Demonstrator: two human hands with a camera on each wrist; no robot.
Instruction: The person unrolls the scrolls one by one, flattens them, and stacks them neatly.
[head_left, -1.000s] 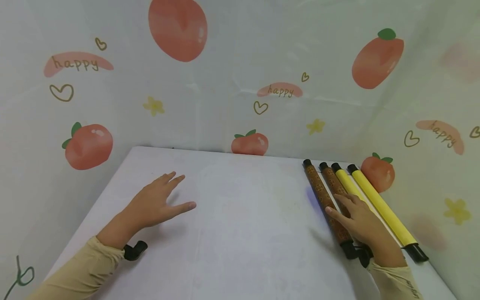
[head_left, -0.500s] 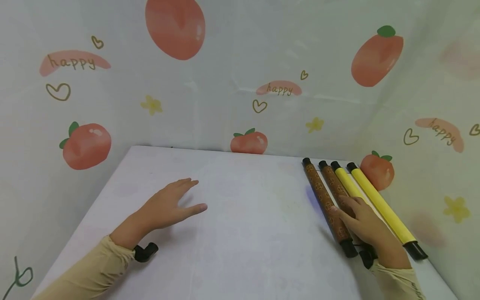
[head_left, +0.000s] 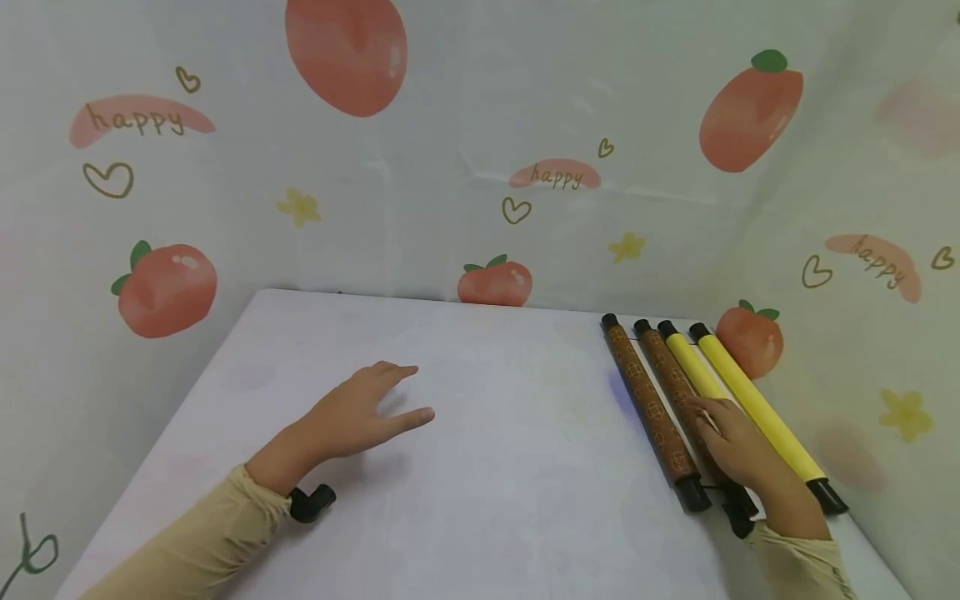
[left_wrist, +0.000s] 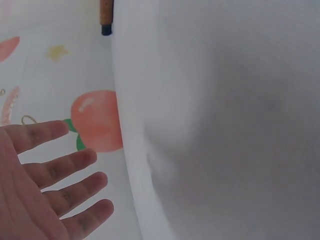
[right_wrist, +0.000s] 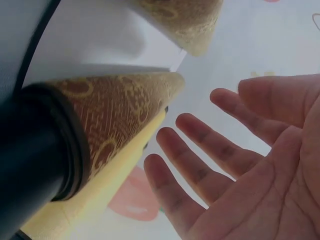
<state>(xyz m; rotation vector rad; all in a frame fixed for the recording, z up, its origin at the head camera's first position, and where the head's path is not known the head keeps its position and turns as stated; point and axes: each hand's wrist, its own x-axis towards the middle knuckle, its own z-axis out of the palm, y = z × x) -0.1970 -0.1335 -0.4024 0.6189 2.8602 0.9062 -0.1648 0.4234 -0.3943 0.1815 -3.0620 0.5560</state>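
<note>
My right hand (head_left: 738, 450) hovers over the second brown patterned tube (head_left: 667, 367), fingers extended and loosely spread. In the right wrist view that hand (right_wrist: 260, 185) shows its bare palm, with a gap to the nearer brown tube (right_wrist: 125, 110) and its black end cap (right_wrist: 40, 145). Left of it lies another brown tube (head_left: 651, 404). To the right lie an inner yellow tube (head_left: 696, 365), partly hidden by the hand, and an outer yellow tube (head_left: 765, 412). My left hand (head_left: 352, 421) floats over the white table, fingers spread, holding nothing.
The white table top (head_left: 480, 500) meets a fruit-print cloth (head_left: 450, 125) at its back and sides. A thin black cord (right_wrist: 35, 45) runs by the end of the brown tubes. Black wrist devices, such as the left one (head_left: 313, 504), sit at both cuffs.
My left hand has drifted right over the table. My right hand has shifted slightly right, off the left brown tube and over the second one. The tubes lie as before.
</note>
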